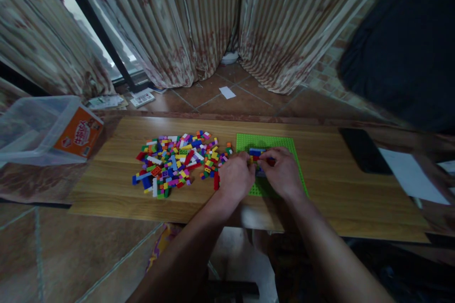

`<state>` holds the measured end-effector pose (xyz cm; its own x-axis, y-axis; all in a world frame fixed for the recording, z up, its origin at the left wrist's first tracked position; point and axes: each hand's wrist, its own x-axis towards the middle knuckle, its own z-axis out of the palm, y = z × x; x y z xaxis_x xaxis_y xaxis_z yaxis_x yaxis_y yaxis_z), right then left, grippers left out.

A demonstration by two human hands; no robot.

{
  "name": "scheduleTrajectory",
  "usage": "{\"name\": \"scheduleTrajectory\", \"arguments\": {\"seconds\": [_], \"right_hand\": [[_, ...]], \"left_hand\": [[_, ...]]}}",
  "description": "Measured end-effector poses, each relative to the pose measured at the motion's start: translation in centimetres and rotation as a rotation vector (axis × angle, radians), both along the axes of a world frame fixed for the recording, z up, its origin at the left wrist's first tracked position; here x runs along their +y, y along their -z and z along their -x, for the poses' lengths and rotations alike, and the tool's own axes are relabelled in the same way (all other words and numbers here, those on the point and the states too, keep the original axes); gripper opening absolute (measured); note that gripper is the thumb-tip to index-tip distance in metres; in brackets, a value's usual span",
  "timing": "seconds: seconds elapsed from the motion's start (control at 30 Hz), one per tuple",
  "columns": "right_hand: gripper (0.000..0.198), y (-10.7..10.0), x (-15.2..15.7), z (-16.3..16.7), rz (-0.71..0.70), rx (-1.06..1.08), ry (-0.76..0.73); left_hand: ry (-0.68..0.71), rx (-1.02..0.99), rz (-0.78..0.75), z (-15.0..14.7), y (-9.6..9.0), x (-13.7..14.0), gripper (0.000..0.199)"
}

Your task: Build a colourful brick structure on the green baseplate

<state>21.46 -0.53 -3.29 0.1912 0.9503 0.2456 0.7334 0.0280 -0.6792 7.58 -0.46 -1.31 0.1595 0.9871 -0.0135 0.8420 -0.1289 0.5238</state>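
A green studded baseplate (300,168) lies on the wooden board. On it stands a small build of toy bricks (256,152), with blue on top and red and yellow below. My left hand (237,173) is closed at the build's left side, fingertips against the bricks. From the right, my right hand (283,170) pinches at the same build, and a bit of red shows between thumb and forefinger. My fingers hide much of the build. Just left of my left hand spreads a pile of loose, many-coloured toy bricks (174,161).
A clear plastic bin (39,128) with an orange label stands left of the board (106,184). On the right lie a black phone-like slab (364,150) and white paper (412,175). Behind the board are floor tiles and striped curtains (199,23). A dark cloth-like shape (401,52) fills the upper right.
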Motion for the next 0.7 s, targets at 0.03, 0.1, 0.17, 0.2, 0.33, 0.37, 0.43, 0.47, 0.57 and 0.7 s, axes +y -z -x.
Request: {"name": "scheduleTrajectory", "arguments": {"seconds": [0.03,0.1,0.17,0.2,0.33,0.37,0.43,0.47,0.57,0.7], "right_hand": [[0.009,0.0,0.0,0.0,-0.008,0.000,-0.005],[0.011,-0.1,0.0,-0.3,-0.019,0.020,-0.017],[0.016,-0.2,0.0,-0.8,-0.023,0.078,-0.010],[0.018,-0.3,0.1,-1.0,-0.029,0.112,0.011],[0.022,-0.9,0.3,-2.1,-0.117,0.211,0.164],[0.022,-1.0,0.3,-2.3,-0.142,0.236,0.191],[0.021,-1.3,0.3,-2.2,-0.181,0.275,0.217],[0.021,-1.5,0.2,-2.0,-0.197,0.285,0.216],[0.019,-1.9,-0.6,-0.5,-0.228,0.284,0.140],[0.015,-2.3,-2.2,2.5,-0.185,0.211,-0.163]], "left_hand": [[0.006,0.001,-0.009,0.0,0.1,0.0,0.018],[0.022,0.004,-0.035,0.0,0.2,-0.2,0.019],[0.039,0.001,-0.061,-0.1,0.1,-0.3,0.019],[0.042,-0.006,-0.069,0.0,0.1,-0.4,0.018],[0.006,-0.153,-0.068,1.0,-0.5,0.3,0.018],[-0.020,-0.227,-0.086,1.5,-0.6,0.7,0.020],[-0.087,-0.411,-0.153,2.9,-0.8,1.7,0.020],[-0.131,-0.513,-0.194,3.8,-0.9,2.3,0.020],[-0.313,-0.842,-0.259,6.2,-1.5,3.9,0.021],[-0.530,-1.201,-0.236,8.7,-2.5,4.6,0.021]]}}
